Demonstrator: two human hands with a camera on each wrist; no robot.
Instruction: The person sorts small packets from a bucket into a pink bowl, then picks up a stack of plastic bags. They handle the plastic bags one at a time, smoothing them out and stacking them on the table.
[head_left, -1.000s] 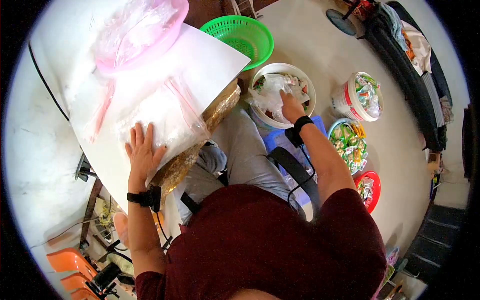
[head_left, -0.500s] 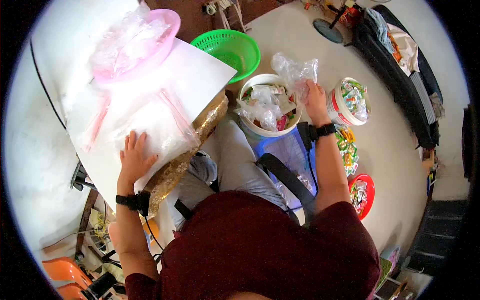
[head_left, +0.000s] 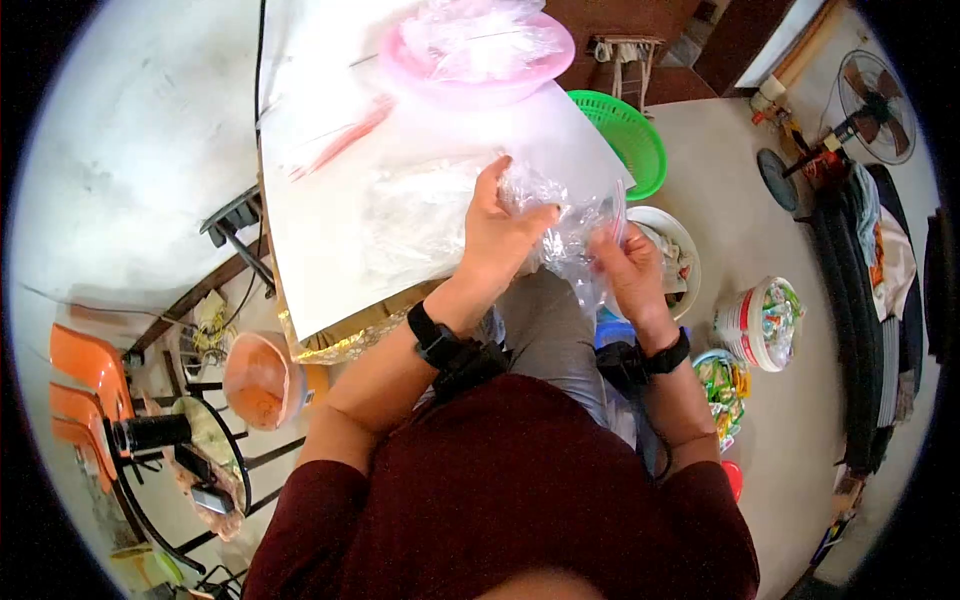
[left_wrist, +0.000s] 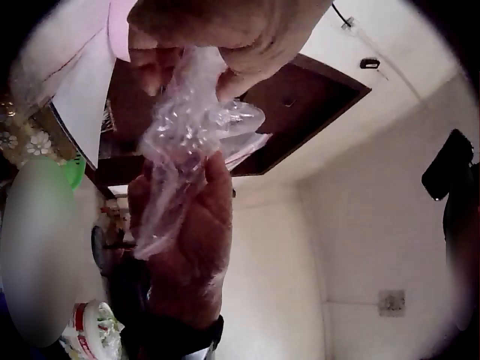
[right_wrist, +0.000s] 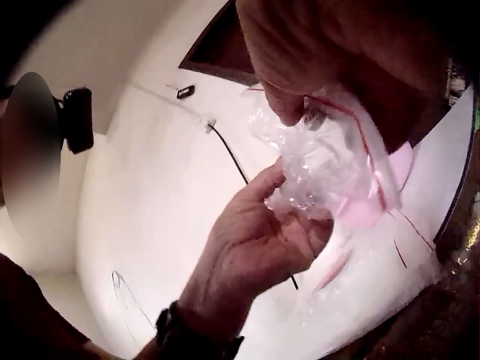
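Head view: the left hand (head_left: 495, 235) has left the worktop (head_left: 330, 240) and joined the right hand (head_left: 637, 270) at the clear bag (head_left: 572, 238), over the worktop's 4 o'clock edge. Right pinches its red-lined rim; left curls loosely round the other end, making the handling 2-handed.

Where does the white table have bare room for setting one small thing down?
The white table looks bare at left, between red-edged plastic and the gold trim, and between pink basin and green basket. Crowded: the middle, under clear bags, with the left hand close by.
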